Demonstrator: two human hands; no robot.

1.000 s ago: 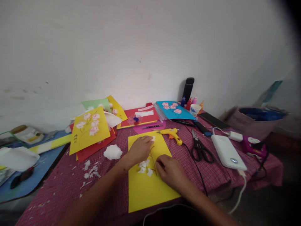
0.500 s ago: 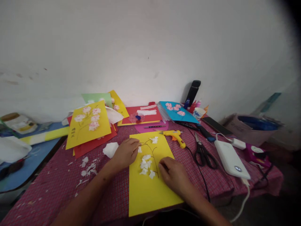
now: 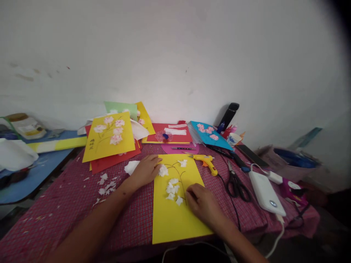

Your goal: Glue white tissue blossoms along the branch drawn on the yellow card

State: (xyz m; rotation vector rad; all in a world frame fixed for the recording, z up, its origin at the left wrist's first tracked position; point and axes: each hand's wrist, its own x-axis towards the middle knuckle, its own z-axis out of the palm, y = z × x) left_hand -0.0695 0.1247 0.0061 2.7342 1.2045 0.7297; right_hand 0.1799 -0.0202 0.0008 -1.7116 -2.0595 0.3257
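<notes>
A yellow sheet (image 3: 178, 226) lies in front of me with a thin dark branch drawn on it. Torn white paper pieces (image 3: 172, 187) sit in a cluster beside the branch, and another white clump (image 3: 183, 163) is near its top. My left hand (image 3: 145, 171) reaches over the sheet's upper left edge, fingers stretched, tips beside a white paper blossom (image 3: 163, 170). Nothing shows in its grip. Partly behind that hand is a white paper piece (image 3: 131, 167). My right hand (image 3: 203, 202) rests on the sheet's right side, fingers curled in; no object is visible in it.
A yellow glue gun (image 3: 205, 161), black scissors (image 3: 238, 185) and a white power bank (image 3: 265, 191) lie at right. White scraps (image 3: 107, 188) are scattered at left. Finished flower sheets (image 3: 109, 137) stand at the back left; a blue one (image 3: 211, 135) leans at the back right.
The view has shifted slightly. My left hand has drawn back a little to the left, showing more of the white blossom at the branch's left end. My right hand stays in place.
</notes>
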